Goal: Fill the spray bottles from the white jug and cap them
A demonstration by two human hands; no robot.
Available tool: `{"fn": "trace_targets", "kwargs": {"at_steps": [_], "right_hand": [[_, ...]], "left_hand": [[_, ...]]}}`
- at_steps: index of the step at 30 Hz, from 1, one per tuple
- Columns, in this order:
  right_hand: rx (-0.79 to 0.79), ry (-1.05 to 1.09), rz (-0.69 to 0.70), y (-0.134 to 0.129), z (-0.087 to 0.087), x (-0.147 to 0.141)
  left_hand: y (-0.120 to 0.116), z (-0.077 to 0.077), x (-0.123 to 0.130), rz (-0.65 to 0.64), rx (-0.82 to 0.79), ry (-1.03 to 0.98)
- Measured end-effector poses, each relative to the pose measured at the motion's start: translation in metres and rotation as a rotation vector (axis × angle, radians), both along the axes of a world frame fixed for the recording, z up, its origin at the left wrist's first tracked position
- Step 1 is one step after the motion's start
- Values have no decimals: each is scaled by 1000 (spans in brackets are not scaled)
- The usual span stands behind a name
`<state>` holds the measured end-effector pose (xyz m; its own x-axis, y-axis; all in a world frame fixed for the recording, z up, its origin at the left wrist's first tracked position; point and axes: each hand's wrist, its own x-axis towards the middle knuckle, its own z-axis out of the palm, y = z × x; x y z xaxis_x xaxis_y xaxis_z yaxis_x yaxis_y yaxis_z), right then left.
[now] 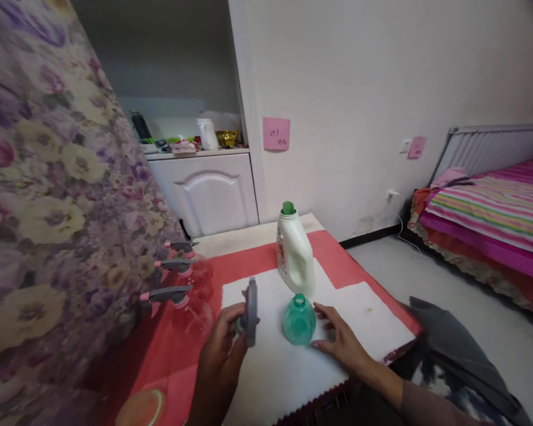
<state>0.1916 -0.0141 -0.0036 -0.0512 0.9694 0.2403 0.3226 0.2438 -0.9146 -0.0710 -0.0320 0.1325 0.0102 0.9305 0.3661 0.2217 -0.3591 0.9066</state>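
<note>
A grey spray head [251, 313] is held upright in my left hand [225, 340], its fingers closed round the lower part. To its right a round, translucent green bottle [299, 322] with an open neck stands on a white sheet. My right hand [337, 340] is beside the bottle's right side, thumb and fingers apart, holding nothing; whether a fingertip touches the bottle is hard to tell. Behind the green bottle stands a large cream jug [296, 254] with a handle and a green piece in its mouth.
Several pink bottles [192, 319] with grey spray heads stand at the left of the red-covered table [244, 260]. A round pinkish object [140, 408] lies at the near left edge. A floral curtain [62, 207] hangs on the left. A bed [506, 201] is at the right.
</note>
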Motion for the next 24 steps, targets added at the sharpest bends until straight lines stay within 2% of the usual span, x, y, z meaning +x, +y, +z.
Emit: {"fn": "trace_targets", "kwargs": {"at_steps": [3,5,10,17,24], "right_hand": [[-19,8,-9,-2,1,4],[-30,15,-21,-4,1,7],[-51,19,-42,-7,0,13],[-82,11,-66,-8,3,19],[-36,29,-60,-5,-2,22]], "left_hand": [[-6,23,21,123,-14,-445],[-5,32,37,106,45,-666],[11,38,71,24,177,-954],[28,37,94,24,189,-975],[41,7,97,18,2,-758]]}}
